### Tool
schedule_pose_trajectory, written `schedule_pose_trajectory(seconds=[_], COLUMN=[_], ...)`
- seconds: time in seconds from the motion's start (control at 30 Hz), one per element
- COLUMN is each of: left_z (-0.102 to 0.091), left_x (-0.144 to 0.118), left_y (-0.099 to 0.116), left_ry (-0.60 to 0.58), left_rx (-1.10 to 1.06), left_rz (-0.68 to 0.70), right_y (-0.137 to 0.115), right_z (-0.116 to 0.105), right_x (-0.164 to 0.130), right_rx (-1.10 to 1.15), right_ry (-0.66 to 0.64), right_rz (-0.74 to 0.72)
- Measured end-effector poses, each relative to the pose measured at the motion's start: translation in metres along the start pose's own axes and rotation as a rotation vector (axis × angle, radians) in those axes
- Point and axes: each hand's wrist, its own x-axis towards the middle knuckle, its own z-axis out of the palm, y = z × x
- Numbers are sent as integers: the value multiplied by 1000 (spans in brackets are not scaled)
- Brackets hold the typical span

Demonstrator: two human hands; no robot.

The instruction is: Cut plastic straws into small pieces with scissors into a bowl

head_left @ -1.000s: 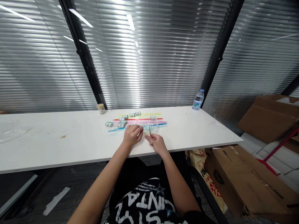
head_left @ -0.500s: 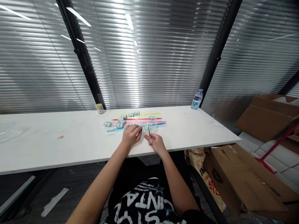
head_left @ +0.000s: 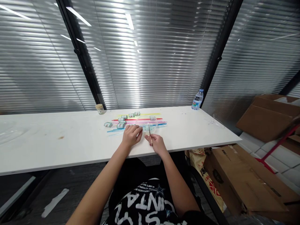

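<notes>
My right hand (head_left: 157,143) rests near the front edge of the white table (head_left: 70,140) and pinches a thin dark tool (head_left: 150,136) that points away from me. My left hand (head_left: 132,135) lies curled just left of it, fingertips on a small object I cannot make out. Beyond both hands lie long coloured straws (head_left: 140,122), yellow, red, pink and blue, side by side. A clear plastic dish (head_left: 150,126) sits on them. Several small teal-and-white rolls (head_left: 121,122) are scattered among the straws.
A small beige jar (head_left: 99,108) stands at the back by a black window post. A water bottle (head_left: 197,100) stands at the back right. Cardboard boxes (head_left: 246,181) and a paper bag crowd the floor to the right. Window blinds rise behind the table.
The view has drifted slightly; both hands stay in the same place and keep the same grip.
</notes>
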Motion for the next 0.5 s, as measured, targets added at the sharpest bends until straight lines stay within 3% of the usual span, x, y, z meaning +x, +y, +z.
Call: schedule_pose_trajectory(seconds=[0.5], left_z=[2], left_x=[-2], left_y=[-2], left_ry=[12], left_rx=[-11], left_rz=[-9], right_y=[4], right_z=[1], right_x=[3], right_rx=[15], right_ry=[35], right_rz=[-7])
